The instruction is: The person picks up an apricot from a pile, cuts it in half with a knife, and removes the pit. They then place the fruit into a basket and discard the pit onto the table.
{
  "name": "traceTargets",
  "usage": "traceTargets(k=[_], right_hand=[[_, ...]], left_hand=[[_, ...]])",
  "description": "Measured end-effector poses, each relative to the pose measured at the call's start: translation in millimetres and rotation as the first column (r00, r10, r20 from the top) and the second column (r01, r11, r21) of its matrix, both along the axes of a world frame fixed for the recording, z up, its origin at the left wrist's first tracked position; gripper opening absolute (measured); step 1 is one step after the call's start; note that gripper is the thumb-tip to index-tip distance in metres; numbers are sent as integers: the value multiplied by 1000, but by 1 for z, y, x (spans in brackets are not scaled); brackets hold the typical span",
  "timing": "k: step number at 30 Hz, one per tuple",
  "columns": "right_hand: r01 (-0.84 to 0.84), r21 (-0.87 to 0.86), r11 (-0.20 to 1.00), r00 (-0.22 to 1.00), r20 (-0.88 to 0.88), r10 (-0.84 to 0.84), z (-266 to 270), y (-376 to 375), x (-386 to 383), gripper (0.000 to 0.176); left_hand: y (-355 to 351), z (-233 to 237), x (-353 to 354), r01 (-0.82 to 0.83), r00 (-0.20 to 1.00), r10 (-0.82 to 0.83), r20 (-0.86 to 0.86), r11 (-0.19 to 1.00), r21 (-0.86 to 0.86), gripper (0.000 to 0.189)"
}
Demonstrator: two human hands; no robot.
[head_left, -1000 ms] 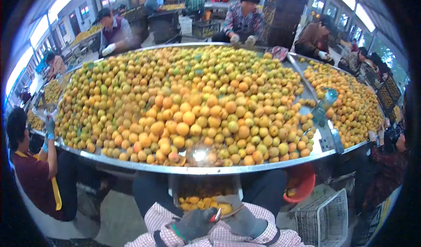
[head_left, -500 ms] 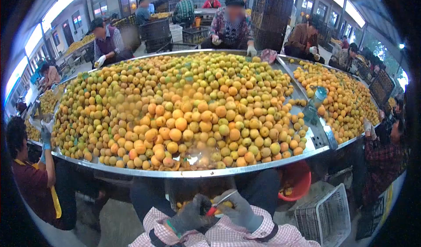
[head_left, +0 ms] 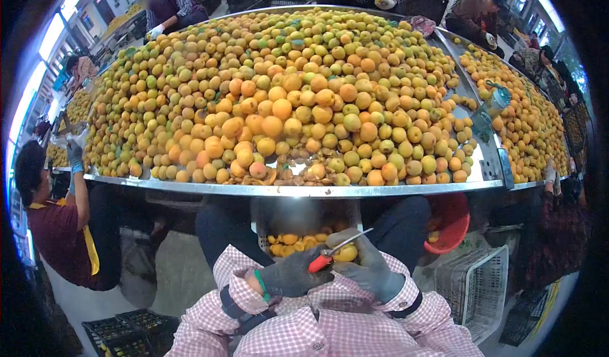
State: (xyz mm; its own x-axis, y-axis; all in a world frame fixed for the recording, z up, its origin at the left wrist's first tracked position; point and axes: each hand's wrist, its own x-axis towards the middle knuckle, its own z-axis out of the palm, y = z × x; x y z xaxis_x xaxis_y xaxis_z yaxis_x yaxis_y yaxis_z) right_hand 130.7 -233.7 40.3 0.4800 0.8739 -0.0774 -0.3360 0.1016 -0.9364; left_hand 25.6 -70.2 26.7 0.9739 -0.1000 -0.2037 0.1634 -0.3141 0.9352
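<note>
A dark-gloved left hand [head_left: 293, 273] of mine is closed on a small knife [head_left: 321, 262] with a red handle, its thin blade slanting up to the right. My right hand [head_left: 375, 273], in a lighter grey glove, is closed around a yellow-orange apricot [head_left: 346, 253] right beside the blade. Part of the fruit is hidden by the fingers. Below the table edge, between my knees, a crate [head_left: 259, 220] contains several cut apricot pieces [head_left: 290, 239]. On the table in front lies a big heap of whole apricots [head_left: 273, 110].
The metal table rim [head_left: 304, 190] runs across in front, with brown scraps [head_left: 304, 167] behind it. To the right are a red bucket [head_left: 453, 224], a grey crate [head_left: 485, 287] and a bottle [head_left: 495, 106]. Another person [head_left: 54, 230] sits at left; others sit around the table.
The view has tilted downward, so the table sits higher in it. The apricot in my right hand now shows more, and the knife blade points further right.
</note>
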Motion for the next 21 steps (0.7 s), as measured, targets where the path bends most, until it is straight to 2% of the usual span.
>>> traceTargets(k=[2, 3, 4, 5, 6, 7, 8, 9, 10, 11, 13, 15, 17, 19, 21], right_hand=[[-8, 33, 999, 1000, 17, 8, 4, 3, 2, 38], [0, -47, 999, 1000, 2, 0, 4, 4, 3, 33], [8, -125, 992, 1000, -13, -10, 4, 6, 2, 28], [6, -125, 992, 1000, -18, -8, 4, 6, 0, 28], [43, -101, 994, 997, 63, -36, 4, 7, -1, 25], [77, -75, 994, 987, 145, -66, 3, 7, -2, 22], [74, -79, 994, 988, 141, -63, 1, 6, -3, 22], [106, -95, 990, 969, 233, -81, -3, 6, -4, 22], [140, -106, 984, 941, 324, -99, -7, 5, -5, 23], [140, -108, 984, 941, 323, -99, -10, 5, -5, 23], [168, -187, 968, 973, 188, -133, -15, 5, -6, 29], [141, -137, 981, 968, 225, -108, -13, 5, -9, 35], [110, -85, 990, 961, 262, -85, -6, 5, -12, 42], [122, -120, 985, 986, 133, -105, 3, 7, -15, 51], [97, -153, 983, 985, 154, -73, -1, 5, -16, 53]], left_hand=[[5, -1, -1, 124, 961, -169, -220, 971, -203, 39], [5, -3, 0, 121, 960, -167, -226, 971, -205, 39], [5, -6, 2, 118, 932, -200, -302, 955, -271, 37], [5, -7, 3, 108, 897, -237, -372, 936, -335, 37], [5, -8, 2, 106, 896, -236, -376, 936, -336, 37], [4, -9, 2, 94, 972, -127, -200, 982, -166, 40], [3, -10, 1, 42, 999, -42, -1, 999, -2, 44], [2, -9, 1, 41, 999, -41, -4, 999, -6, 44], [2, -5, 2, -66, 996, 67, 51, 998, -9, 46], [2, 0, 3, -173, 979, 174, 106, 985, -17, 49], [3, 15, 8, -207, 967, 209, 145, 978, -34, 49], [2, 17, 8, -243, 952, 249, 178, 969, -52, 48], [0, 13, 6, -203, 962, 181, 205, 975, 92, 44], [-2, 16, 5, -216, 965, 193, 176, 968, 125, 41], [-5, 21, 2, -233, 967, 211, 146, 960, 155, 38]])
